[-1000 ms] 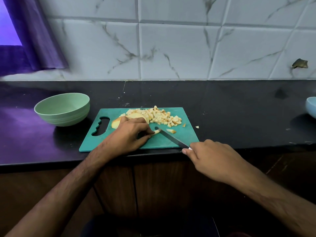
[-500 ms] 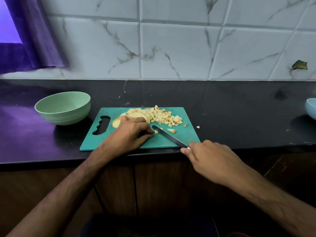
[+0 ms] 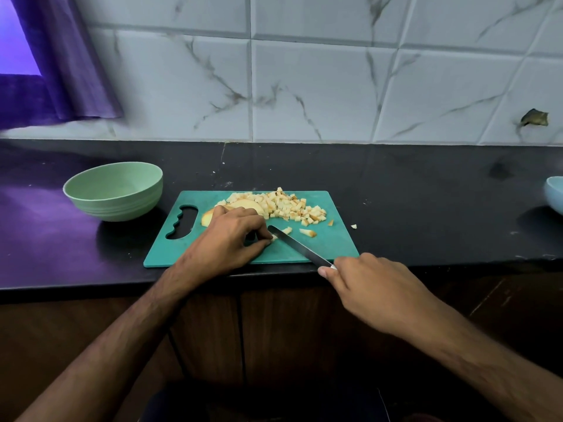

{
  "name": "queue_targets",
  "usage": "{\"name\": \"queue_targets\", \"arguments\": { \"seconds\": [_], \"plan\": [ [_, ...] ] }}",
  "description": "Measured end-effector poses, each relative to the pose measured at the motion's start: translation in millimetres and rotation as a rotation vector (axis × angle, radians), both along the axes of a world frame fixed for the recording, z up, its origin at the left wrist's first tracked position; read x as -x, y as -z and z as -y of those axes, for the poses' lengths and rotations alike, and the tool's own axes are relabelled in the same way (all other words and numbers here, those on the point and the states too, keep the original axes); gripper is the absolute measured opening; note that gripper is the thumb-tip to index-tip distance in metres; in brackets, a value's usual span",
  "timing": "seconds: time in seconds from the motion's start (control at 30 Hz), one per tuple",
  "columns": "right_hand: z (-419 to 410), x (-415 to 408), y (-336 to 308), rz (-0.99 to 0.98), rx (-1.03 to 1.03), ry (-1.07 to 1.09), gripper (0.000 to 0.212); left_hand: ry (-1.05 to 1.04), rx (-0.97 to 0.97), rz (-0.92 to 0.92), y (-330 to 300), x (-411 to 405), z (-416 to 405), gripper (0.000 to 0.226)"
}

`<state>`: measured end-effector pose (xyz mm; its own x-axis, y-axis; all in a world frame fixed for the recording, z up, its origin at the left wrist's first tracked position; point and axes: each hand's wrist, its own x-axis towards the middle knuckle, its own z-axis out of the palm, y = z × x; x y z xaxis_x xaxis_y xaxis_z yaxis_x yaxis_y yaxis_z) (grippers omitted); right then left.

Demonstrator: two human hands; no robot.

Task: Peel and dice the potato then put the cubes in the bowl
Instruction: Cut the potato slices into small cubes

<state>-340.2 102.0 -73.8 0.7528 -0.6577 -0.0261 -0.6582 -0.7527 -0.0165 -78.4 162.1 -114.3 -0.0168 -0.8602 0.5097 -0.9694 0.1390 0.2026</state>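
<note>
Now left hand fingers pinching potato strip against knife, right hand gripping handle

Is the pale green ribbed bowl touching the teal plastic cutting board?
Apart. The head view shows a strip of dark countertop between the pale green ribbed bowl and the handle end of the teal plastic cutting board.

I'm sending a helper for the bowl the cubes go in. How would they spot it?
On the black countertop, look left of the teal cutting board. The pale green bowl stands there, ribbed near its base; the other bowl, at the far right edge, is light blue.
</note>
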Motion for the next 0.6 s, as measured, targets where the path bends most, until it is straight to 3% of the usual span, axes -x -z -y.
{"name": "queue_targets", "arguments": {
  "seconds": [0.37, 0.6],
  "plan": [
    [7.6, -10.1, -6.1, 0.017, -0.015, -0.001, 0.045, 0.009, 0.012, -0.006, 1.2, -3.3, -5.6, 0.014],
    [-6.3, 0.8, 0.7, -0.006, 0.015, -0.006, 0.043, -0.005, 0.003, -0.021, 1.3, -4.0, -4.9, 0.005]
  ]
}}
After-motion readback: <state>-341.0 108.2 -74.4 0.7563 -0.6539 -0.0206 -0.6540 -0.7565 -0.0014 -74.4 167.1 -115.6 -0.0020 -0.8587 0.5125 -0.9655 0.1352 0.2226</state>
